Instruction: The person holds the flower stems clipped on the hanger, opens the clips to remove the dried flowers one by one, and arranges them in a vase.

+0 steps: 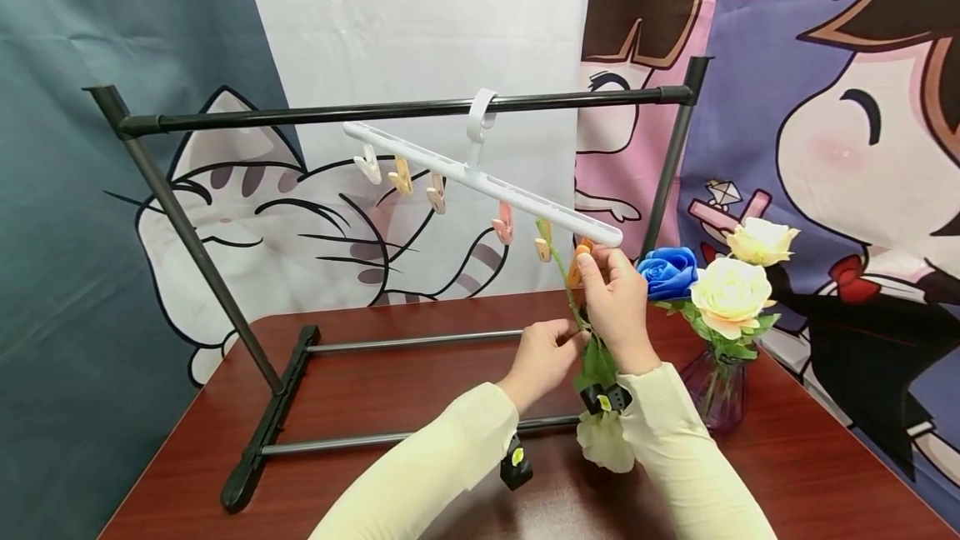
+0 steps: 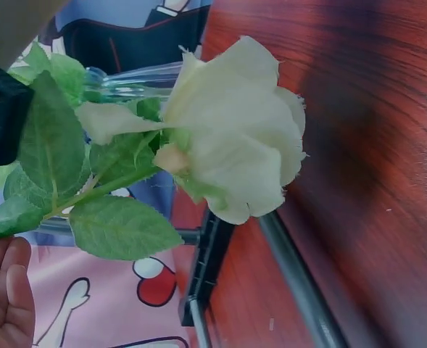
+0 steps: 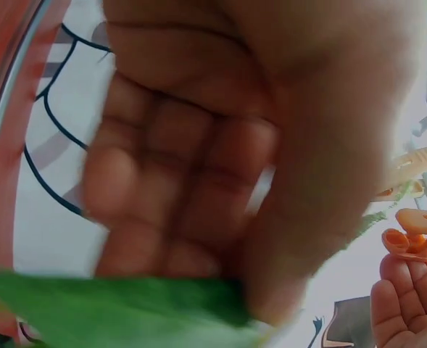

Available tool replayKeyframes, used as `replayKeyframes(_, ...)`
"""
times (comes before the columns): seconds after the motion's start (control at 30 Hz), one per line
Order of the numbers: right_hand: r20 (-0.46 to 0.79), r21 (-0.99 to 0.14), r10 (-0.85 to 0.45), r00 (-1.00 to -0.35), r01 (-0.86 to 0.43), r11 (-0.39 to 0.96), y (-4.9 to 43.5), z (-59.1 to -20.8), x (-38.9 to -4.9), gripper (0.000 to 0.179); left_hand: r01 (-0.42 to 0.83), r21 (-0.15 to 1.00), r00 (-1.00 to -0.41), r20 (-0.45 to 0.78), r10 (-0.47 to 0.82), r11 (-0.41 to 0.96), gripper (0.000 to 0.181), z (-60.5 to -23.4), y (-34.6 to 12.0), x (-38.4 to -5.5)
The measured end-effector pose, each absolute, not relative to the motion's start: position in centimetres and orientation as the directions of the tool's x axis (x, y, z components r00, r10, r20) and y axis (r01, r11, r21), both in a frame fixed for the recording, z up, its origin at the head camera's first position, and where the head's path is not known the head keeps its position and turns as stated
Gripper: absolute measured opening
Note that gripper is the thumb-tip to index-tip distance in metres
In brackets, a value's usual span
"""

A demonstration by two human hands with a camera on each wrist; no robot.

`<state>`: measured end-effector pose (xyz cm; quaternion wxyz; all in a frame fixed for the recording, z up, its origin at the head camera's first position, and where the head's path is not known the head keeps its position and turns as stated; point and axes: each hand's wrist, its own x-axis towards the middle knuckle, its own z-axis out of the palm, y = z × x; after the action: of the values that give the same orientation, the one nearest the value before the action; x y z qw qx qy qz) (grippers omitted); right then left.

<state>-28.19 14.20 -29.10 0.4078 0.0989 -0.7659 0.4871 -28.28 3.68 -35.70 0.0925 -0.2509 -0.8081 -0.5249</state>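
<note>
A white rose (image 1: 606, 442) hangs head down, its green stem and leaves (image 1: 597, 363) running up toward the hanger. My left hand (image 1: 542, 361) pinches the stem between thumb and fingers just above the leaves; the right wrist view shows those curled fingers (image 3: 177, 174) close beside a leaf. Higher up, my right hand (image 1: 618, 307) grips an orange clip (image 1: 576, 265) at the hanger's near right end. The stem's top overlaps a yellow clip (image 1: 543, 244) in the head view. The white hanger (image 1: 525, 197) hooks over the black rack's bar (image 1: 315, 115).
White, yellow, beige and pink clips (image 1: 502, 223) hang along the hanger. Behind my right hand stands a purplish glass vase (image 1: 716, 394) with a blue rose (image 1: 667, 273) and cream roses (image 1: 731, 297). The rack's base bars (image 1: 352, 443) cross the reddish-brown table (image 1: 390, 390). Printed cloths hang behind.
</note>
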Motion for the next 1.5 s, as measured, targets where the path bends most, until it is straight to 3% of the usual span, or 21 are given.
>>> replayKeyframes(0.47, 0.724, -0.681, 0.239, -0.647, -0.616, 0.395, 14.7, -28.8, -28.4, 0.026, 0.630, 0.704, -0.771, 0.515, 0.375, 0.327, 0.017, -35.7, 1.7, -26.7)
replayKeyframes(1.03, 0.709, -0.691, 0.235, -0.664, -0.591, 0.415, 15.6, -29.3, -27.5, 0.028, 0.784, 0.527, -0.620, 0.660, 0.425, 0.327, 0.014, -35.4, -0.4, -25.7)
replayKeyframes(1.23, 0.691, -0.712, 0.223, -0.687, -0.596, 0.372, 15.6, -30.2, -26.7, 0.031, 0.795, 0.484, -0.606, 0.657, 0.449, 0.365, 0.015, -35.3, -1.3, -25.6)
replayKeyframes(1.5, 0.715, -0.687, 0.230, -0.661, -0.601, 0.409, 15.9, -30.7, -25.2, 0.031, 0.803, 0.425, -0.592, 0.645, 0.483, 0.418, 0.012, -35.7, -2.6, -25.4)
